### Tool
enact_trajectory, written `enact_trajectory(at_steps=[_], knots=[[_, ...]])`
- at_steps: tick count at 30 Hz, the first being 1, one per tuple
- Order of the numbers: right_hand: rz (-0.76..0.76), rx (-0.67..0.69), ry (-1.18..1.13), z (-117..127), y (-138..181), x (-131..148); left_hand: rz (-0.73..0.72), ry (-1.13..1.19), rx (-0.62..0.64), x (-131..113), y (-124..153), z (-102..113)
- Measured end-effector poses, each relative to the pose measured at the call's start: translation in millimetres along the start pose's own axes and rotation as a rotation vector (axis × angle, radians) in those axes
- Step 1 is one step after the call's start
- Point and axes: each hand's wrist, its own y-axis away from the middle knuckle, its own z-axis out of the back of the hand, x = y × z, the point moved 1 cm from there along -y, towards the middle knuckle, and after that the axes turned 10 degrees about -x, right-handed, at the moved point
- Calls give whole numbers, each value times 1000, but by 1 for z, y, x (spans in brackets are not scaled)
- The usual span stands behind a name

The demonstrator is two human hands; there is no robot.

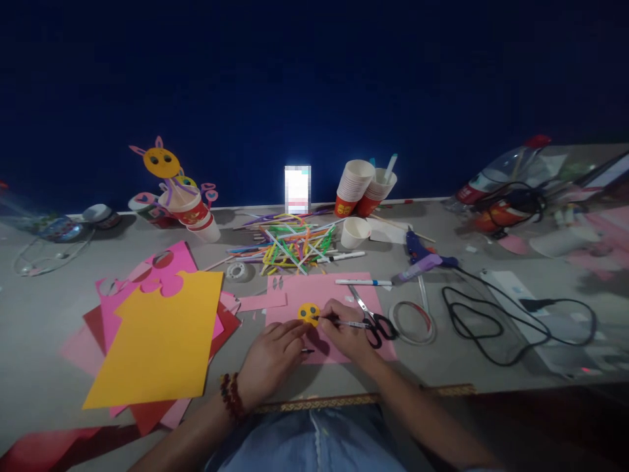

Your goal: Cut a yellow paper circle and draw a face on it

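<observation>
My right hand [341,328] is closed around a slim marker [351,323], its tip on a small yellow paper disc [308,310] with two dark round eyes. With bent fingers, my left hand [278,354] holds the disc's lower edge against a pink paper sheet [289,285]. A small dark-tipped piece [308,351], perhaps a pen cap, sticks out by my left thumb; its other end is hidden. Black-handled scissors [378,328] lie just right of my right hand. A white marker with a blue band [363,282] rests across the sheet's top.
Yellow paper [162,341] tops a stack of coloured sheets at left. Behind the sheet lie heaped pipe cleaners [295,246]. Paper cups [354,187], a glue gun [422,252], a tape roll [413,322], a black cable [472,328] and a decorated cup [187,210] stand or lie around.
</observation>
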Motion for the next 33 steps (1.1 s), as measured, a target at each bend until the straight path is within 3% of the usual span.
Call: enact_trajectory(at_steps=[33], knots=[[24,61,104,-2,-1,0,4,-5,-31,0,-1,0]])
